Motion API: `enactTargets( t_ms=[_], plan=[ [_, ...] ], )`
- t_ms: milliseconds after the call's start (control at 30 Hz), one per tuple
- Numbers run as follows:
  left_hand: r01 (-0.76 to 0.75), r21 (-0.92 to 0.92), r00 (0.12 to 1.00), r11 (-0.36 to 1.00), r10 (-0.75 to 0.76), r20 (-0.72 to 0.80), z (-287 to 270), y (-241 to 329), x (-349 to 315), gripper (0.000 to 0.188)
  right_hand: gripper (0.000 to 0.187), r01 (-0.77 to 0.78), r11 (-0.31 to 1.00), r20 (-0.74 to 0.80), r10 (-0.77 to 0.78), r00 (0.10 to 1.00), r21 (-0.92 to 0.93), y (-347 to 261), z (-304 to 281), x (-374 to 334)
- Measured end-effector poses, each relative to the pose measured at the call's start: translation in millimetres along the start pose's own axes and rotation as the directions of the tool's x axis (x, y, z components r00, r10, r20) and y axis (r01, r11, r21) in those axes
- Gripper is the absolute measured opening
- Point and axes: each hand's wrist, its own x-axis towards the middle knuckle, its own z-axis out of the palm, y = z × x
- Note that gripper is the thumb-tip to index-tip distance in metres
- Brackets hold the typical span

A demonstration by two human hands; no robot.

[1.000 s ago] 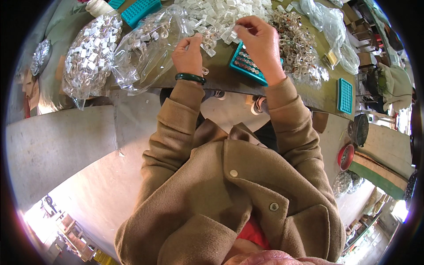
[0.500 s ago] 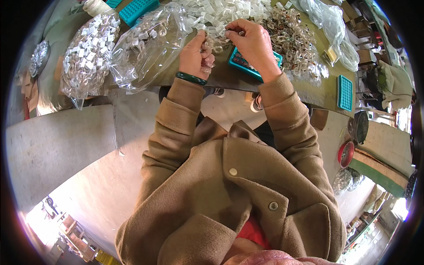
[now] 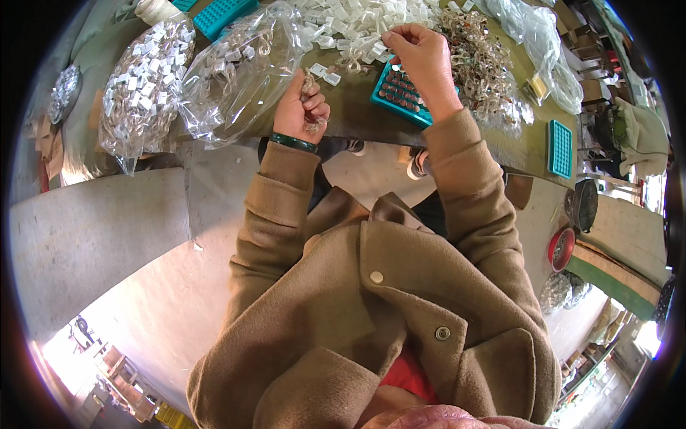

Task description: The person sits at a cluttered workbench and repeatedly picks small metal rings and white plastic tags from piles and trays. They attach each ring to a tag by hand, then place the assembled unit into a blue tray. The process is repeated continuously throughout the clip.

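Your left grip is farther from your right grip now, nearer your body. The left curls around clear pieces; whether the right's pinch holds anything, I can't tell. A loosened curl could spill pieces over the bench edge just below it; a dipping right wrist could jog the teal tray beneath. Bare surface lies between both grips.

On the right side I see a red bowl — just beside it, a dark round vessel. A pale cloth is farther away, and on the left there is a cream-coloured roll.
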Motion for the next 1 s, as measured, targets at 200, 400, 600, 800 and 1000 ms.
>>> enactTargets(
  t_ms=[200, 400, 600, 800, 1000],
  plan=[
    [0.059, -0.052, 0.991, 0.997, -0.052, 0.126, -3.3, -7.7, -17.0, 0.02, 0.019, -0.061, 0.986, 0.204, 0.028, 0.979, 0.158, -3.5, -7.8, -0.2],
    [-0.174, 0.659, 0.956, 0.732, 0.287, -0.067, -9.1, -9.2, -17.0, 0.024, 0.02, -0.054, 0.923, 0.178, -0.017, 0.984, 0.382, -14.8, -15.3, -22.4],
    [-0.237, 0.963, 0.758, 0.132, 0.645, 0.098, -22.9, -9.5, 4.1, 0.029, 0.022, -0.119, 0.862, 0.211, 0.014, 0.977, 0.494, -15.9, -18.1, -48.7],
    [-0.416, 0.756, 0.388, -0.505, 0.654, 0.65, -6.0, -19.8, -22.1, 0.028, 0.02, -0.172, 0.877, 0.253, 0.06, 0.966, 0.449, -11.6, -23.9, -71.1],
    [-0.244, 0.719, 0.969, 0.65, 0.131, 0.21, 42.1, -52.7, -67.7, 0.02, 0.02, -0.054, 0.925, 0.268, -0.053, 0.962, 0.377, -12.0, -23.8, -85.5]
  ],
)
